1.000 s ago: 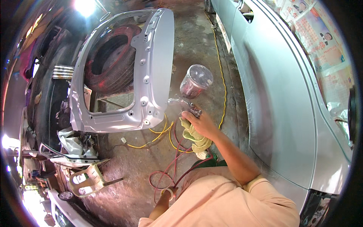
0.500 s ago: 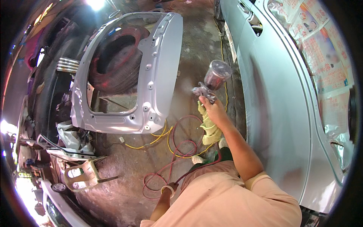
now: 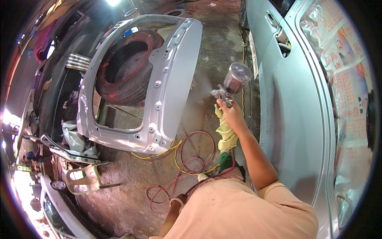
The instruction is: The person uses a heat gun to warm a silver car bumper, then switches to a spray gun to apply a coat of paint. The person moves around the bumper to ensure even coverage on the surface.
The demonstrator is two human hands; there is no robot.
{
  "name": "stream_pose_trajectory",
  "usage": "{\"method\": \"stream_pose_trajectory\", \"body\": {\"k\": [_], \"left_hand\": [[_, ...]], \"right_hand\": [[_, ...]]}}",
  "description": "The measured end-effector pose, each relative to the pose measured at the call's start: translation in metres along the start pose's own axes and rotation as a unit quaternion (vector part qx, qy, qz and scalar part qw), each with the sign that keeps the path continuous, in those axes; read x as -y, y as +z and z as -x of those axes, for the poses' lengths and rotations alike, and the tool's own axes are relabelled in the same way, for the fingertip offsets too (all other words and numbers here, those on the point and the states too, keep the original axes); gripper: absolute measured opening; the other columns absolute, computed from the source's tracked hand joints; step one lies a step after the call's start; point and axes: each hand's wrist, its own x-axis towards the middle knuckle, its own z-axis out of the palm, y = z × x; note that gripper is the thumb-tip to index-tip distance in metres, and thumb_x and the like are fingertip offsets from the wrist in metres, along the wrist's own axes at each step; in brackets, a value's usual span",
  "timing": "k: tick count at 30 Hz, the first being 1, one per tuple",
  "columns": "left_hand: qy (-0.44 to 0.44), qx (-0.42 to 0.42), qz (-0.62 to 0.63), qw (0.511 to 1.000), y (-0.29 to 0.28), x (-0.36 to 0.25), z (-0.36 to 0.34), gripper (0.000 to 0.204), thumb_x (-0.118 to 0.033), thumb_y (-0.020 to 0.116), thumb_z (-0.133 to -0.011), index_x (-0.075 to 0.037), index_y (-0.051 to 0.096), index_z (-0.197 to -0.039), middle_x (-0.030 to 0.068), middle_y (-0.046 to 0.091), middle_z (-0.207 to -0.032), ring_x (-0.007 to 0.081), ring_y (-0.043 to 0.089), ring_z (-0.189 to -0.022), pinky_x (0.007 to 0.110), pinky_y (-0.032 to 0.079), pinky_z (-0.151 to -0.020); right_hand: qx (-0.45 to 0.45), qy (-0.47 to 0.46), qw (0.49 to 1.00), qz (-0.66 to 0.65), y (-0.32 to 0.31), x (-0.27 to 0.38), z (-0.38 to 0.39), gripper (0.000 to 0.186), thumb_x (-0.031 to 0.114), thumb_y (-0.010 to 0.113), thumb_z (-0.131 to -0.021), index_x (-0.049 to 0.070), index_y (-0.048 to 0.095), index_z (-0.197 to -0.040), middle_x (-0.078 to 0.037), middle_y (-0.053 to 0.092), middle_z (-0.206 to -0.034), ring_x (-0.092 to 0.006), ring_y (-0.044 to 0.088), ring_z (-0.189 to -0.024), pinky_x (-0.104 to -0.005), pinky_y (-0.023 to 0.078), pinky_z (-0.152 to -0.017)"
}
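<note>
Viewing remotely, I have the right hand [image 3: 233,115] wrapped round the spray gun [image 3: 221,95], which faces left toward the silver panel [image 3: 188,75], whose long edge runs away; I cannot tell the hold of the left hand [image 3: 181,198].

Metallic spray gun [image 3: 220,93], glossy plastic cup [image 3: 237,77], smooth satin tailgate [image 3: 186,67], rough floor [image 3: 105,205]

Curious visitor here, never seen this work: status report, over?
Right hand gripping spray gun, faint mist at its nose. Left hand low beside red hose, grip unclear. Silver car panel left of gun. Hose looped on floor.
</note>
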Motion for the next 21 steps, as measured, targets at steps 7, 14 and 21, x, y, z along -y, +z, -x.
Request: {"method": "stream_pose_trajectory", "body": {"k": [7,14,21], "left_hand": [[-0.005,-0.033,0.017,0.999,-0.022,-0.069,-0.010,0.050,-0.046,0.048,-0.101,-0.006,0.067,-0.126,0.0231,0.069,-0.122,0.0387,0.065,-0.116,0.047,0.050,-0.098],[-0.007,-0.064,0.017,0.998,-0.039,-0.109,-0.017,0.049,-0.046,0.048,-0.101,-0.007,0.067,-0.126,0.0231,0.068,-0.123,0.0393,0.064,-0.118,0.047,0.050,-0.099],[-0.008,-0.111,0.031,0.993,-0.050,-0.138,-0.016,0.048,-0.046,0.048,-0.101,-0.009,0.067,-0.126,0.0230,0.068,-0.124,0.0402,0.062,-0.121,0.047,0.049,-0.101]], "right_hand": [[0.074,0.003,0.996,0.046,-0.002,0.010,-0.079,0.053,0.048,0.062,-0.098,0.006,0.060,-0.130,-0.022,0.070,-0.116,-0.0439,0.065,-0.108,-0.0460,0.050,-0.090],[0.171,-0.038,0.984,-0.025,-0.007,0.045,-0.140,0.051,0.046,0.062,-0.098,0.007,0.062,-0.130,-0.020,0.070,-0.117,-0.0377,0.066,-0.110,-0.0423,0.050,-0.094],[0.062,-0.024,0.998,0.011,-0.054,-0.002,-0.191,0.047,0.043,0.061,-0.100,0.005,0.064,-0.128,-0.016,0.072,-0.116,-0.0323,0.067,-0.109,-0.0400,0.049,-0.094]]}}
